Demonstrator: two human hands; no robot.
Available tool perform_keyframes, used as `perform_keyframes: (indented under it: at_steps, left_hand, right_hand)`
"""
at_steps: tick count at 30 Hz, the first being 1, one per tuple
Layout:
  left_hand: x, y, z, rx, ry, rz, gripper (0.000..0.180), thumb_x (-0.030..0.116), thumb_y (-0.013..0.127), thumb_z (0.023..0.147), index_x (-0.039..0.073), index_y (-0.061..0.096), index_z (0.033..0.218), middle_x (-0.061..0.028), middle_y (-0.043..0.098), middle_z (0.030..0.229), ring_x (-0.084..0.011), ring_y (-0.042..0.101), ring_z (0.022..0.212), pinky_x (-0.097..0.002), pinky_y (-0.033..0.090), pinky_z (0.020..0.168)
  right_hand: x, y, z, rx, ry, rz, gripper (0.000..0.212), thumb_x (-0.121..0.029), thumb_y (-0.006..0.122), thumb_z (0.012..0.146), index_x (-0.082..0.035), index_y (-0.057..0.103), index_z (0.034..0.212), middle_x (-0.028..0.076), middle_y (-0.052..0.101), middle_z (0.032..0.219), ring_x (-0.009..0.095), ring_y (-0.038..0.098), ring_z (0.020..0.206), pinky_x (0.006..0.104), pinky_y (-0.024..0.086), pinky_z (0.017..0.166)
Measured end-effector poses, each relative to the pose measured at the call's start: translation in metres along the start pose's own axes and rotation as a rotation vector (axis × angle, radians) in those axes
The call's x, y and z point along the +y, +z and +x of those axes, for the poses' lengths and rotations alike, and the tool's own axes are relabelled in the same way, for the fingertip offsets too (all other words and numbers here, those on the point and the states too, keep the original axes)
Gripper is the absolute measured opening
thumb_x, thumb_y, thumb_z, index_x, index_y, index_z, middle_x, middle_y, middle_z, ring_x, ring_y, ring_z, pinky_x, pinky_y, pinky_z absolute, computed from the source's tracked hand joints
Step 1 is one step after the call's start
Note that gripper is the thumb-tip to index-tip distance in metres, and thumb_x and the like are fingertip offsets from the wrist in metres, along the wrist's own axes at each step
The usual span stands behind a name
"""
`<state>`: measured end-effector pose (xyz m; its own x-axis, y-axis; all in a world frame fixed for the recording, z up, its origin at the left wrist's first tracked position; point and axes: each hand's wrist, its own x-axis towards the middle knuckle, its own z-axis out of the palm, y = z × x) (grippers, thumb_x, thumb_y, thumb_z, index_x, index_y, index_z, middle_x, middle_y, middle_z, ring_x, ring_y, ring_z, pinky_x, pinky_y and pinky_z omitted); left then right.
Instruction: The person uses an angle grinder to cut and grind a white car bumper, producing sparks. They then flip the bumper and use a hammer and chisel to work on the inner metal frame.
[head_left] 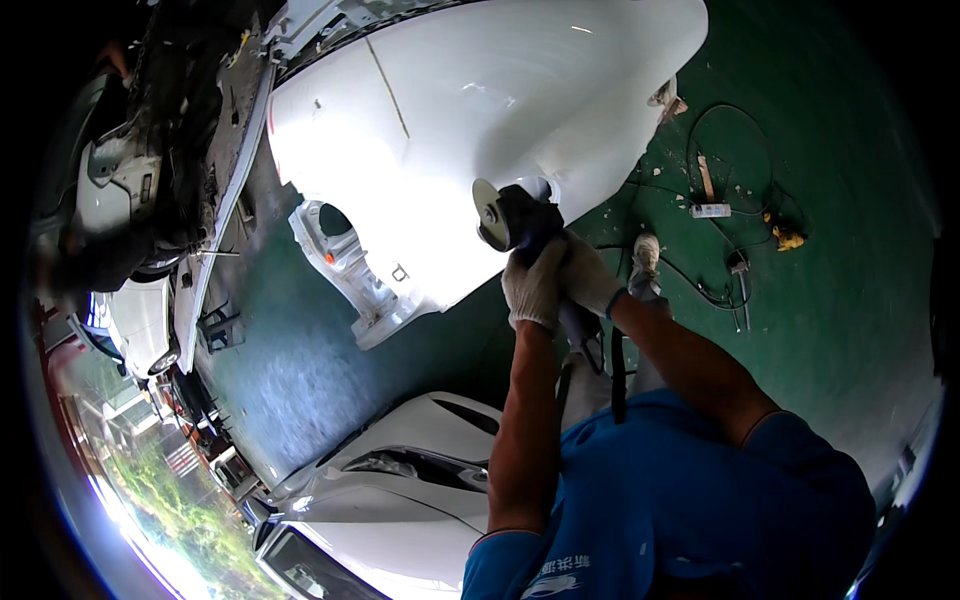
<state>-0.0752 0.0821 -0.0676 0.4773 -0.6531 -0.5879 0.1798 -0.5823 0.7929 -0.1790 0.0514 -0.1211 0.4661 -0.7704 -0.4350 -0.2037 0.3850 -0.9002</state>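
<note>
Both hands, in pale knitted gloves, are closed around a dark angle grinder [536, 217] in front of me. My left hand [533, 288] wraps the tool from the left. My right hand [588, 275] grips it from the right, close against the left. A pale round disc [490, 214] faces left on the grinder's head. Behind the tool spreads a large white car body panel [430, 130] with a thin dark slit or line near its upper left. Whether the disc touches the panel, I cannot tell. The gloves hide much of the grinder's body.
Right of the panel, a cable [690, 290], a spray can or tube [711, 211], and a yellow tool [788, 239] lie on the green floor. A white car [400, 500] stands at the lower left. Stripped car parts [120, 190] fill the far left.
</note>
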Motion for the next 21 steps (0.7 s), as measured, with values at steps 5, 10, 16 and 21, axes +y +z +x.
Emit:
perform_keyframes:
  at_steps: [5, 10, 16, 21]
  left_hand:
    - [-0.021, 0.005, -0.017, -0.026, -0.033, -0.029, 0.054, 0.033, 0.079, 0.088, -0.005, 0.070, 0.126, -0.0110, 0.074, 0.112, -0.0190, 0.069, 0.100, -0.0320, 0.054, 0.090]
    - [-0.050, 0.002, -0.036, -0.156, 0.033, 0.031, 0.053, 0.034, 0.070, 0.100, -0.001, 0.063, 0.139, -0.0098, 0.072, 0.120, -0.0187, 0.068, 0.104, -0.0310, 0.053, 0.095]
    - [-0.128, -0.055, -0.064, -0.193, -0.312, -0.125, 0.050, 0.038, 0.064, 0.106, 0.002, 0.060, 0.140, -0.0100, 0.072, 0.118, -0.0184, 0.071, 0.103, -0.0327, 0.058, 0.091]
    - [-0.135, -0.069, -0.075, -0.148, -0.275, -0.079, 0.051, 0.041, 0.066, 0.104, 0.003, 0.061, 0.138, -0.0081, 0.072, 0.114, -0.0176, 0.070, 0.099, -0.0318, 0.058, 0.084]
  right_hand:
    - [0.041, 0.010, -0.017, 0.027, -0.050, -0.024, 0.034, -0.012, 0.064, 0.097, -0.004, 0.054, 0.128, 0.010, 0.070, 0.112, 0.026, 0.069, 0.108, 0.0374, 0.054, 0.099]
    - [0.047, -0.003, -0.045, 0.067, -0.075, -0.047, 0.033, -0.018, 0.069, 0.094, -0.004, 0.060, 0.122, 0.009, 0.070, 0.114, 0.025, 0.068, 0.110, 0.0373, 0.053, 0.100]
    - [0.045, -0.028, -0.067, 0.131, 0.264, 0.228, 0.060, -0.027, 0.087, 0.073, -0.001, 0.063, 0.122, 0.012, 0.071, 0.110, 0.023, 0.068, 0.101, 0.0367, 0.054, 0.091]
    - [0.051, -0.034, -0.063, 0.168, 0.237, 0.361, 0.063, -0.027, 0.088, 0.071, 0.000, 0.063, 0.122, 0.013, 0.071, 0.105, 0.023, 0.069, 0.096, 0.0380, 0.054, 0.089]
